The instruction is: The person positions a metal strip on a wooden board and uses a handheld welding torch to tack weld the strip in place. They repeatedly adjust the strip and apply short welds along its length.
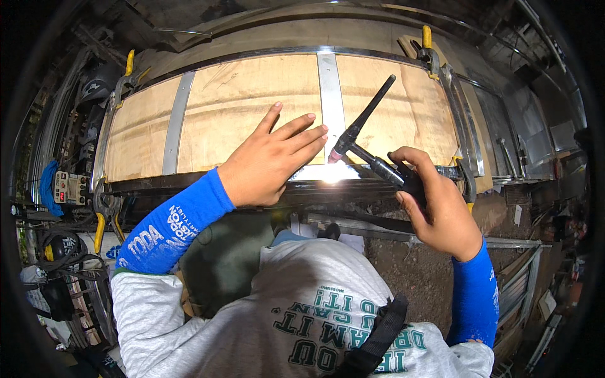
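My right hand [428, 208] is closed round the black handle of a TIG welding torch [362, 150]. The torch's long back cap points up and away, and its pinkish nozzle is close to the near rail [302, 173] of a metal frame. A bright spot glows on that rail just below the nozzle. My left hand [271, 160] lies flat with fingers spread, partly on the plywood panel [252, 85] and partly on the rail. Its fingertips reach near a metal crossbar [331, 94]. A second crossbar [178, 123] spans the panel farther left.
Yellow-handled clamps grip the frame's corners: far left [129, 66], far right [428, 47], near left [104, 217] and near right [466, 179]. A control box [70, 188] with knobs stands at the left. Metal lengths and frames [523, 283] lie at the right.
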Demonstrator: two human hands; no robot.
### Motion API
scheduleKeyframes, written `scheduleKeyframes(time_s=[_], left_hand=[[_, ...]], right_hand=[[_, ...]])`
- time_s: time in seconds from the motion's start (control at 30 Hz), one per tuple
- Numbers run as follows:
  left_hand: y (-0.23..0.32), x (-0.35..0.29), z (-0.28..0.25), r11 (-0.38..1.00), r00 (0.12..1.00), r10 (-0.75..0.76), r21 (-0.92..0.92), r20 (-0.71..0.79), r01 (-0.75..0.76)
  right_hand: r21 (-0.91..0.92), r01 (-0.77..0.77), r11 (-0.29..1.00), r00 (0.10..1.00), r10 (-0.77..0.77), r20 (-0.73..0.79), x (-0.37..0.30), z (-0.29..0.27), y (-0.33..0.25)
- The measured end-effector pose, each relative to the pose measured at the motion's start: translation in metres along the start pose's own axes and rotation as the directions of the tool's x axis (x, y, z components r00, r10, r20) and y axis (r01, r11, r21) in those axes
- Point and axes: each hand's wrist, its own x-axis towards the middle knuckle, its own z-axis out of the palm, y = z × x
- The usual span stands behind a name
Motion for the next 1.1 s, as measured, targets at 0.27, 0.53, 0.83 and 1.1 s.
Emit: scheduleKeyframes(time_s=[0.27,0.53,0.83,1.1], left_hand=[[-0.011,0.009,-0.003,0.969,0.994,-0.027,-0.249,-0.104,0.0],[-0.019,0.011,-0.002,0.974,0.996,0.007,-0.224,-0.09,-0.027],[-0.018,0.006,-0.001,0.942,0.996,-0.047,-0.335,-0.082,0.017],[-0.011,0.01,0.008,0.912,0.99,-0.114,-0.404,-0.082,0.071]], right_hand=[[-0.088,0.086,0.992,0.996,-0.089,-0.03,-0.002,0.0,0.005],[0.082,0.01,0.997,0.999,-0.005,-0.051,0.002,-0.003,0.006],[0.172,-0.122,0.978,0.989,0.133,-0.06,0.003,-0.015,0.01],[0.162,-0.255,0.953,0.963,0.265,-0.044,0.005,-0.007,0.017]])
